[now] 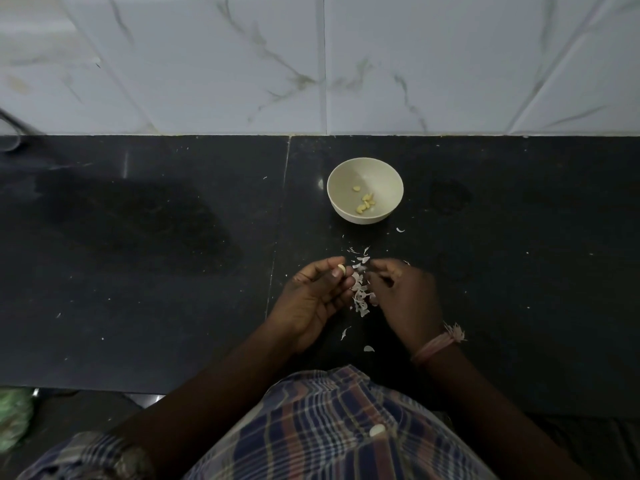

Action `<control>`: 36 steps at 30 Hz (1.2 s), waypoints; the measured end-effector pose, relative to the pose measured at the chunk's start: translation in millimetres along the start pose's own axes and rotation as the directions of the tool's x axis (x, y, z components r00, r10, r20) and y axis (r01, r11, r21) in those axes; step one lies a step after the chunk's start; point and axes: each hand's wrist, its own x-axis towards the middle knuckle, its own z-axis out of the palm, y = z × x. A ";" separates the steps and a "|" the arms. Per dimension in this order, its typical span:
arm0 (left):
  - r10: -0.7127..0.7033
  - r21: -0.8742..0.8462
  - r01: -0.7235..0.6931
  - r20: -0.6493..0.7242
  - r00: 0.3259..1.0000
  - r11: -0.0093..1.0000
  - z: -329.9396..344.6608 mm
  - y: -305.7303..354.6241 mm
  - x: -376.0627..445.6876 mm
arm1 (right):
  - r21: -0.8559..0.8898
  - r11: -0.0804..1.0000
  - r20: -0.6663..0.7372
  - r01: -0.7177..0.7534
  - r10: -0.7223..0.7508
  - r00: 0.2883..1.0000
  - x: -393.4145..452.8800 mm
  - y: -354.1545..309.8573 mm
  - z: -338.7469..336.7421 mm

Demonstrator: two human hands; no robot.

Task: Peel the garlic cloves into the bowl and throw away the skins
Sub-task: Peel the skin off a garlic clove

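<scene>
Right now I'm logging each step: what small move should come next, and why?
Probably carry the clove forward and drop it into the bowl: the left hand pinches it, it looks bare, and its skins lie between the hands.

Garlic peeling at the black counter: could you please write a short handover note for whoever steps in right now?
Left hand: pinches a pale garlic clove at its fingertips.
Right hand: fingers curled by the papery white skins; grip unclear.
Small cream round bowl: farther back on the black stone counter, with several peeled yellow cloves.
Left: finish this clove, drop it in, bin the skins.
</scene>
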 end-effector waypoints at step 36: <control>-0.106 -0.073 0.109 0.039 0.994 0.991 12.8 10.7 1.4 | 0.456 0.889 0.143 -0.037 -0.032 0.989 9.7 -25.3 -2.2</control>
